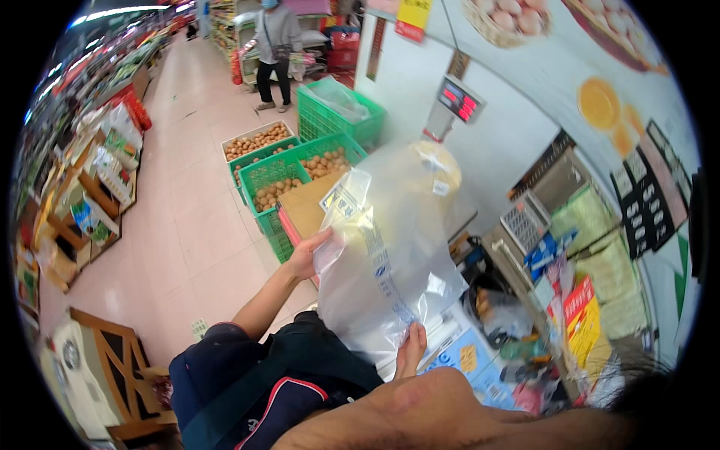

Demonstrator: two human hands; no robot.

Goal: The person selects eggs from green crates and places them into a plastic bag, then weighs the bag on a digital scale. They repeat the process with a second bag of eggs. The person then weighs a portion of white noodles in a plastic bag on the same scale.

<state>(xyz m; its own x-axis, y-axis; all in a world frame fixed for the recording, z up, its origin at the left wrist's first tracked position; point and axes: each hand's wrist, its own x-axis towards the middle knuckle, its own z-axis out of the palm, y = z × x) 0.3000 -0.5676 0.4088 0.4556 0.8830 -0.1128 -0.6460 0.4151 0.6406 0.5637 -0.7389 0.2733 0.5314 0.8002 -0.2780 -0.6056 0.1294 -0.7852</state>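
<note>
A large translucent plastic bag (409, 247) with a printed strip down its middle is spread out in front of me. My left hand (304, 256) is closed on its left edge, thumb toward the bag. At the lower edge, my right hand (411, 346) pinches the film between thumb and fingers. The bag looks flat, with nothing visible inside. Behind its upper end shows a pale yellowish rounded shape (442, 166) with a small white label; I cannot tell whether the bag is joined to it.
Green crates (262, 174) of brown eggs stand beyond my left hand, beside a cardboard box (309, 204). A scale display (459, 99) rises behind the bag. To the right is a cluttered shelf with a calculator (525, 221). A masked person (274, 52) stands in the aisle.
</note>
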